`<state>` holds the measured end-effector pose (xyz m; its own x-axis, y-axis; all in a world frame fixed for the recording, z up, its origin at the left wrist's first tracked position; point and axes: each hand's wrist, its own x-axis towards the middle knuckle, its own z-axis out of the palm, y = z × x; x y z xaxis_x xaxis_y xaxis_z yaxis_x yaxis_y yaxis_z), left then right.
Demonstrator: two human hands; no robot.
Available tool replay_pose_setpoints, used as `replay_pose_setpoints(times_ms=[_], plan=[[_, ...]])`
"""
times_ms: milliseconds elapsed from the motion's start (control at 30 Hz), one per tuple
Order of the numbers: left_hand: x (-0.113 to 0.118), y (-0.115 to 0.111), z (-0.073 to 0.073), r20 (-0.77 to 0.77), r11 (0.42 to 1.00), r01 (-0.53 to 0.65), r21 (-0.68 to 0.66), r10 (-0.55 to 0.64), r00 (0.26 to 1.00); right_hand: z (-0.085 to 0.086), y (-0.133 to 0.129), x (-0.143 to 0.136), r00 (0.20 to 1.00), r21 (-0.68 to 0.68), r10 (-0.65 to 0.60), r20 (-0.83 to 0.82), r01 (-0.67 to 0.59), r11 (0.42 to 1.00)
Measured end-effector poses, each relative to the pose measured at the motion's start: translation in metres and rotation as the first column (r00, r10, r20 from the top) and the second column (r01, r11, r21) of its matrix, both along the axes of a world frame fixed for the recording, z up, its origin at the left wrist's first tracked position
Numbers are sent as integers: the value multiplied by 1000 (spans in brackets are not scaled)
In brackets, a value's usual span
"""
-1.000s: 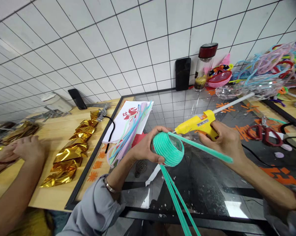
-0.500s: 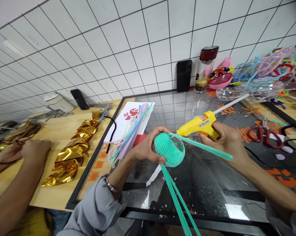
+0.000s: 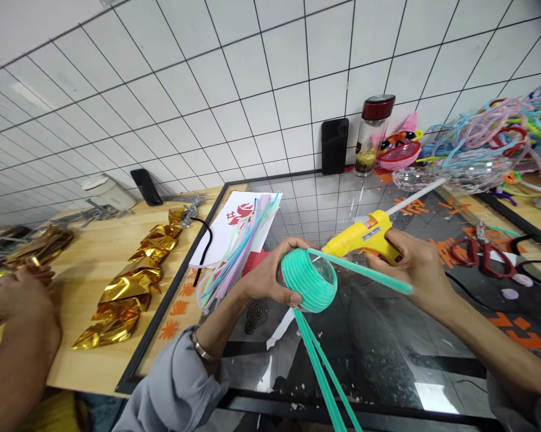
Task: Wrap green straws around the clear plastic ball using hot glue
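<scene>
Left fingers: our left hand (image 3: 267, 277) curls round a round vessel (image 3: 303, 288), thumb on its near side, other fingers on the far-left side.
Right fingers: our right hand (image 3: 417, 264) wraps the handle of a yellow glue gun (image 3: 358, 236); we cannot tell how hard the trigger is pressed.
Wrapped vessel: it is held above the dark glossy tabletop (image 3: 364, 372), left of the glue gun, its open mouth tilted right; green chenille stem coils round the outside and clear wall shows within, though we cannot make out any contents.
Loose stems: one green length (image 3: 369, 274) runs from the rim rightward, across our view of the right hand; others (image 3: 318, 360) hang toward the near edge.
Nozzle: close to the rim, contact unclear to us; a translucent glue stick (image 3: 417, 197) juts from the gun's back.
Lidded glass bottle: upright at the far side (image 3: 373, 135), dark red lid, yellowish contents at the bottom, between a black phone (image 3: 334, 146) and a pink bowl (image 3: 399, 157) with a red inside.
White canister: far left (image 3: 108, 192), contents hidden from us.
Co-worker's hand: at the left edge (image 3: 18, 294), beyond gold foil (image 3: 126, 294).
</scene>
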<state>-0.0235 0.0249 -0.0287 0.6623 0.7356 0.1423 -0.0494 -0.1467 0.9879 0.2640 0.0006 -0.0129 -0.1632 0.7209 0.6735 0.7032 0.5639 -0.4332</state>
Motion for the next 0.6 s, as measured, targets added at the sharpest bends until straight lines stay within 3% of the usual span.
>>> replay_pose_setpoints(times_ms=[600], plan=[[2, -1, 5, 21, 1000, 27, 0, -27, 999, -2, 1, -2, 1000, -24, -24, -10, 23, 999]])
